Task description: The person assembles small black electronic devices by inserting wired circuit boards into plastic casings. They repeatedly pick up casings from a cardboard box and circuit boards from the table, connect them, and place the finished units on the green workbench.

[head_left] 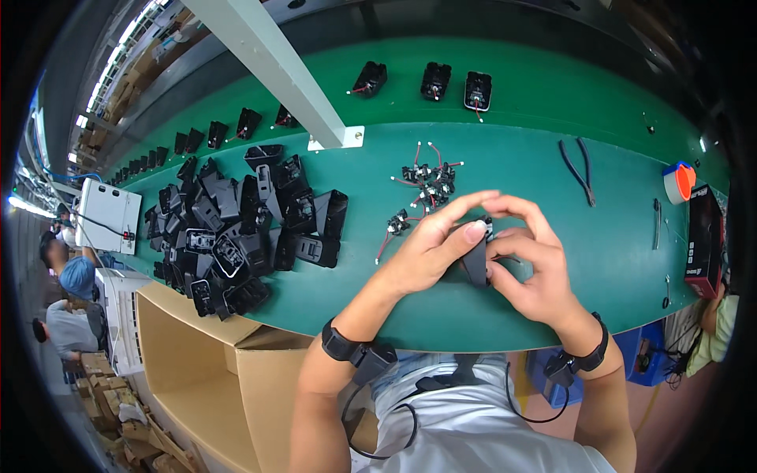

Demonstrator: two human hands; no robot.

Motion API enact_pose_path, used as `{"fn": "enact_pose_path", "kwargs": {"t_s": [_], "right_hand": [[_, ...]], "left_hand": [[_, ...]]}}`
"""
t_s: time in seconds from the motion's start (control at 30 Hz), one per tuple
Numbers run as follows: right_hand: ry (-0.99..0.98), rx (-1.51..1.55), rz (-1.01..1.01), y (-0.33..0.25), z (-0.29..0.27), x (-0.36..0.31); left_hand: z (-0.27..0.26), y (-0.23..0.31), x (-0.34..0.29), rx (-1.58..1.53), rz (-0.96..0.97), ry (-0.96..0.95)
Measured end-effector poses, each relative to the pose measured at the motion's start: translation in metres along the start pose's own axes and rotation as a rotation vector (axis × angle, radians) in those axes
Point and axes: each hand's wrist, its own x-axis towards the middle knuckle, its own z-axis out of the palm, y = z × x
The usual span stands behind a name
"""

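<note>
Over the front of the green table, my left hand (432,246) and my right hand (532,264) hold one black plastic housing (476,264) between them. The left thumb presses on its upper end, while the right fingers curl round its other side. What lies inside the housing is hidden by my fingers. Just beyond my left hand lies a cluster of small black parts with red wires (435,188). A similar wired part (397,224) sits apart from it, nearer my left wrist. To the left, a large heap of black housings (236,225) covers the table.
Blue-handled pliers (582,169) and tweezers (657,223) lie right, near an orange-and-white container (678,183) and a black box (704,244). A grey post (276,67) rises behind the heap. Several housings (435,81) line a far green strip. A cardboard box (193,370) stands at the front left.
</note>
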Motion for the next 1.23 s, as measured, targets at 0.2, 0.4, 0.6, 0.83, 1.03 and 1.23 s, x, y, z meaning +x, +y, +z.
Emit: {"fn": "enact_pose_path", "kwargs": {"t_s": [0.2,0.4,0.6,0.83,1.03,1.23], "right_hand": [[-0.179,0.244,0.039,0.009,-0.006,0.003],[-0.143,0.323,0.128,0.018,0.005,0.000],[-0.118,0.884,0.279,0.025,0.004,0.003],[-0.143,1.038,0.402,0.026,0.007,-0.001],[-0.052,0.573,0.278,0.011,-0.001,0.025],[0.037,-0.791,0.057,0.105,-0.091,0.134]], "left_hand": [[0.008,0.012,-0.004,-0.086,0.005,0.068],[0.008,0.006,-0.001,-0.024,-0.130,0.198],[0.007,0.022,-0.011,0.069,-0.051,0.120],[0.007,0.028,-0.015,0.050,-0.062,0.079],[-0.010,0.027,-0.015,0.508,0.006,0.342],[-0.072,0.052,-0.046,1.246,0.169,0.746]]}}
